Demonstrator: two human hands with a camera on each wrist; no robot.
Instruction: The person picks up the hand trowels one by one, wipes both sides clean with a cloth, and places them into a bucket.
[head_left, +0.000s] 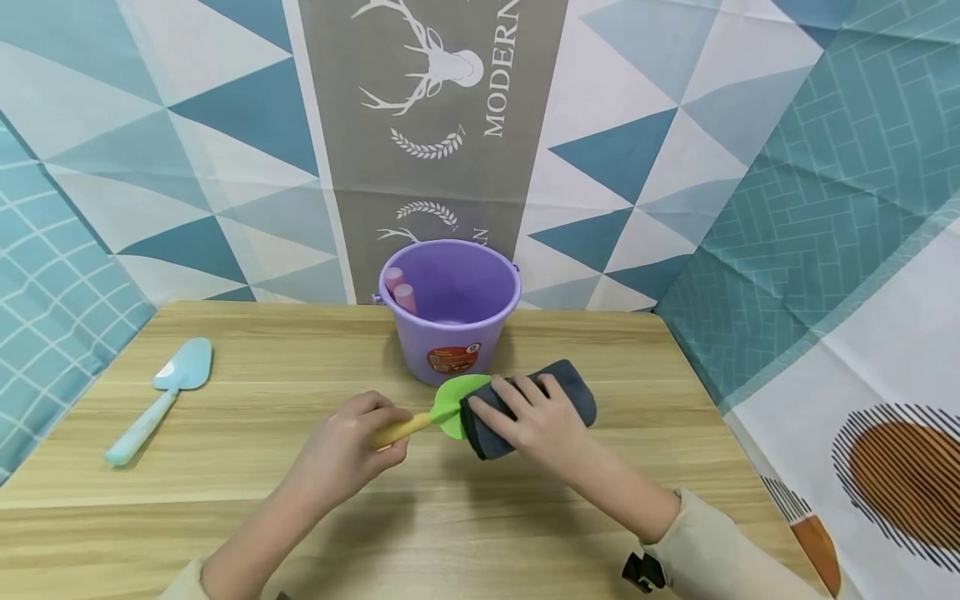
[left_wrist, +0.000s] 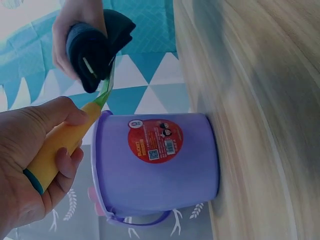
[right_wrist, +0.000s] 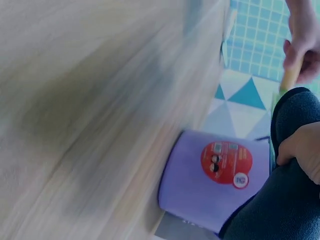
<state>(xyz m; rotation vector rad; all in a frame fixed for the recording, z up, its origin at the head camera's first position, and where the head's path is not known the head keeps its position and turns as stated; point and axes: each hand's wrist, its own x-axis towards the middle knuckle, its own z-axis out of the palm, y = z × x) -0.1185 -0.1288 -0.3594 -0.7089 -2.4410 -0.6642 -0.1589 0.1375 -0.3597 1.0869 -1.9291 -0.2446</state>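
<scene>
My left hand [head_left: 341, 450] grips the yellow handle of a small trowel [left_wrist: 57, 140], its thumb along the handle. The trowel's green blade [head_left: 453, 398] points right, toward my right hand [head_left: 547, 429]. That hand holds a folded dark grey cloth [head_left: 572, 392], fingers spread over it. The cloth overlaps the far part of the blade; in the left wrist view its fold lies around the blade's end, which is hidden. Both hands are raised over the wooden table, in front of a purple bucket [head_left: 416, 337].
The bucket, with a red label [right_wrist: 226, 162], stands at the table's back edge; two pink cylindrical ends [head_left: 405, 297] show inside its left rim. A light blue trowel [head_left: 182, 365] lies on the table [head_left: 285, 358] at the left. Patterned cloths [head_left: 622, 158] hang behind and beside the table.
</scene>
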